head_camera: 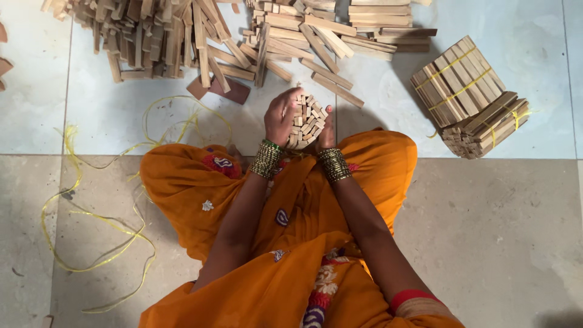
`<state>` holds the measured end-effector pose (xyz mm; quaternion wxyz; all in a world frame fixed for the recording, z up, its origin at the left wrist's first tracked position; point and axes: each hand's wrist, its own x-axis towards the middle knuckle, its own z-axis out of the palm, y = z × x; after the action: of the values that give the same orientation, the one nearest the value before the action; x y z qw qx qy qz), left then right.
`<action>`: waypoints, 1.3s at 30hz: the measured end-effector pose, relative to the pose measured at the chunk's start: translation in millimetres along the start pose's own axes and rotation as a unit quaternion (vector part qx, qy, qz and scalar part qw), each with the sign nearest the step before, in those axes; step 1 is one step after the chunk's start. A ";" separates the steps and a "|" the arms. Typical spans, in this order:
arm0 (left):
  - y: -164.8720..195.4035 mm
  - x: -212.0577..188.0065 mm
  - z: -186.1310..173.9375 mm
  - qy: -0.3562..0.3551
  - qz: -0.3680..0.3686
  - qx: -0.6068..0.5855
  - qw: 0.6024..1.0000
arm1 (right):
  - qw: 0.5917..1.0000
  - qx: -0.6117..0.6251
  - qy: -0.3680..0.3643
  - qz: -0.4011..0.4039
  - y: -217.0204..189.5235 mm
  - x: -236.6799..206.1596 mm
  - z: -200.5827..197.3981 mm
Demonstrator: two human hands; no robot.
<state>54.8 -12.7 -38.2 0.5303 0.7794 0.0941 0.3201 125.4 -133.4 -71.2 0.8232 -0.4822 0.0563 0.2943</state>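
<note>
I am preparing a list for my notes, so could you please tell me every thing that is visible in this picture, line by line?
Stick bundle in hands: one, pale wood, upright between both hands, centre.
Loose wooden sticks: a large heap, too many to count, light brown, on the floor along the top.
Tied bundles: two, pale wood bound with yellow string, stacked on the floor at upper right.
Yellow string: loose tangled strands, on the floor at left.
Dark flat pieces: about two, reddish brown, below the heap.
Floor tiles: pale grey and beige.
Orange garment: one, covering the lap.
Bangles: a stack on each wrist, gold and green.
Left hand: grip on the bundle's left side.
Right hand: grip on its right side.
</note>
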 end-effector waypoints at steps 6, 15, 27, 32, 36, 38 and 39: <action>-15.3 -18.3 -15.2 0.028 -0.001 -0.085 0.996 | 0.995 -0.089 -0.041 -0.011 -6.4 -18.7 15.7; -19.7 -18.0 -17.4 0.035 -0.001 -0.158 0.987 | 0.994 -0.065 -0.078 0.039 -9.9 -6.8 17.8; 6.8 -18.8 -28.4 -0.016 0.150 0.186 0.971 | 0.868 -0.361 0.060 -0.334 -30.2 -1.9 -6.0; 22.2 -26.7 -37.6 -0.036 0.183 0.213 0.959 | 0.808 -0.391 -0.045 -0.439 -36.1 -21.6 7.8; 25.8 -18.4 -34.2 -0.051 0.148 0.193 0.969 | 0.792 -0.461 -0.068 -0.395 -37.9 -27.9 11.1; 26.8 -15.2 -35.1 -0.052 0.140 0.170 0.974 | 0.797 -0.477 -0.063 -0.364 -40.0 -28.7 10.4; 27.2 -15.4 -36.0 -0.044 0.142 0.169 0.974 | 0.795 -0.486 -0.059 -0.359 -39.7 -29.9 9.8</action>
<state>16.1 -4.0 -11.9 0.3438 0.8765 0.0118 0.3368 120.4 -152.6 -24.5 0.5286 -0.7865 -0.3195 -0.0058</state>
